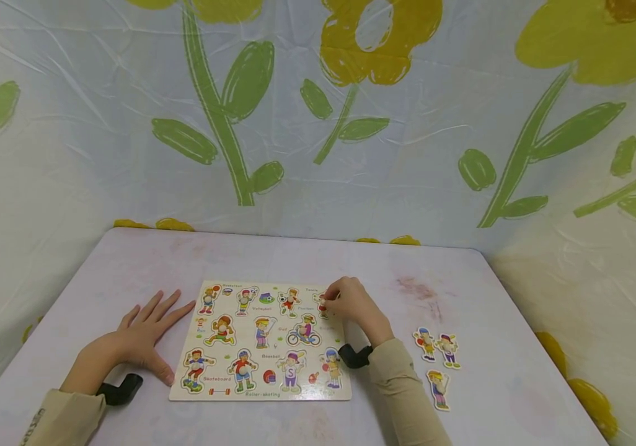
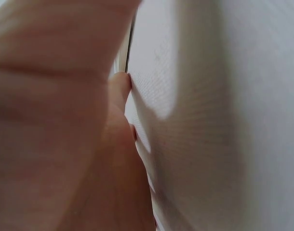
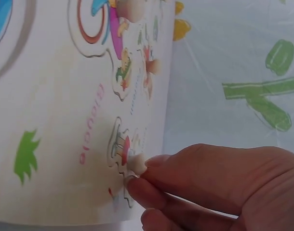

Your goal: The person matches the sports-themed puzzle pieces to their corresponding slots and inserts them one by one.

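A wooden puzzle board with sports figures in its cutouts lies on the table. Thumb and fingers of my right hand pinch the round knob of the tennis puzzle piece at the board's top right cutout. That piece lies in or right over its cutout, partly covered by the fingers in the head view. My left hand is spread flat beside the board's left edge, with thumb and index fingertips right at the edge. Skin fills much of the left wrist view, next to the table surface.
To the right of the board lie three loose figure pieces: a blue-capped one, a purple one with a bat and a yellow-hatted one. A flower-printed cloth hangs behind the table. Both wrists wear black camera mounts.
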Demonstrator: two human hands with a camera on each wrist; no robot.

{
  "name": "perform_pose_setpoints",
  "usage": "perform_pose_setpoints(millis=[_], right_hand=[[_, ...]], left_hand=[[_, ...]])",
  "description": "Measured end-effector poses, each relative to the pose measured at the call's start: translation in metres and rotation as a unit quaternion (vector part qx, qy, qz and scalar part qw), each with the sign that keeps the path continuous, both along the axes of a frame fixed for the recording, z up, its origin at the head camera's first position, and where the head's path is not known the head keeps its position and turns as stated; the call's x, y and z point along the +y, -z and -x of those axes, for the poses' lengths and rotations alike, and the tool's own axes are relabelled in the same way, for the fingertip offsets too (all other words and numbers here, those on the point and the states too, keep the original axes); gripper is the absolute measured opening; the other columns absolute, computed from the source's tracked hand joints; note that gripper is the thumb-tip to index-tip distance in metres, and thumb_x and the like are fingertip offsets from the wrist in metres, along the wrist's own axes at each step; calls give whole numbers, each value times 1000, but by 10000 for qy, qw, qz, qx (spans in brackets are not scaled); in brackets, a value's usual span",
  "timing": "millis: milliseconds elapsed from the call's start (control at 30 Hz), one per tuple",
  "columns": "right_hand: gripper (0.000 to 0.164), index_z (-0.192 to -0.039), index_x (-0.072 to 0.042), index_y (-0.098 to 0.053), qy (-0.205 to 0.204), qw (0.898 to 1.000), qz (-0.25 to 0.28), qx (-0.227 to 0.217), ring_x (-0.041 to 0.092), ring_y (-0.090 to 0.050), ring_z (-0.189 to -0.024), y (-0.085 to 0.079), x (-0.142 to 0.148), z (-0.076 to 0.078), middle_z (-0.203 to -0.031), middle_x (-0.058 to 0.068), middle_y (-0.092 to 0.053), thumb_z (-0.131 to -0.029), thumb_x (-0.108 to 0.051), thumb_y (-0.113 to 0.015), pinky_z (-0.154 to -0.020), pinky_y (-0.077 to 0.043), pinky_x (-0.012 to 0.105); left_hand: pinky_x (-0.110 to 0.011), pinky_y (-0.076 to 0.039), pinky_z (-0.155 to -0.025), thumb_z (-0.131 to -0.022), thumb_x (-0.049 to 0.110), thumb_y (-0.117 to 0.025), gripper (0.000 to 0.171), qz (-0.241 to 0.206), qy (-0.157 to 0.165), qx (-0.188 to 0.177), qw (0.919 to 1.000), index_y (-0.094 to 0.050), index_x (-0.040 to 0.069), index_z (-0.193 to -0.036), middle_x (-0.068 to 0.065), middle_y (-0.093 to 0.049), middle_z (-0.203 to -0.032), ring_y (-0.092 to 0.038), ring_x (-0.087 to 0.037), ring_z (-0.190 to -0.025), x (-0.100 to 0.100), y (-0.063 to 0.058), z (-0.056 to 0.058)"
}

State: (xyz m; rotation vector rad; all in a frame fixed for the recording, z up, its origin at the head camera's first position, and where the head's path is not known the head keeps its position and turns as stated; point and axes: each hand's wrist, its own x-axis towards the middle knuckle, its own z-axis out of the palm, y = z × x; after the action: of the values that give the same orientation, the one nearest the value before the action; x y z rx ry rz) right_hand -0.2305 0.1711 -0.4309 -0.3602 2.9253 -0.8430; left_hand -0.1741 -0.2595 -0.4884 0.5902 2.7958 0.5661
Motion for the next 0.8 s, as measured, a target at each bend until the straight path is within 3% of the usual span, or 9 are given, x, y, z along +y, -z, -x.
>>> perform_pose_setpoints(millis=[433, 800], right_hand=[[6, -88, -3, -76, 3, 10000, -77, 5, 17, -58, -73, -15, 16, -10, -82, 5, -68, -85, -7, -73, -60, -52, 29], [9, -90, -3, -76, 43, 9997, -214, 111, 17, -59, -73, -18, 42, -13, -83, 5, -69, -83, -7, -71, -64, -52, 31]], left_hand=[[-77, 5, -105, -38, 83, -78, 143, 34, 5, 11, 10000, -16, 39, -158, -9, 1, -167, 12, -42, -149, -2, 6, 2], [-78, 4, -105, -36, 82, -79, 144, 47, -36, 47, 10000, -16, 39, -158, -11, -1, -166, 11, -43, -149, -4, 8, 2]])
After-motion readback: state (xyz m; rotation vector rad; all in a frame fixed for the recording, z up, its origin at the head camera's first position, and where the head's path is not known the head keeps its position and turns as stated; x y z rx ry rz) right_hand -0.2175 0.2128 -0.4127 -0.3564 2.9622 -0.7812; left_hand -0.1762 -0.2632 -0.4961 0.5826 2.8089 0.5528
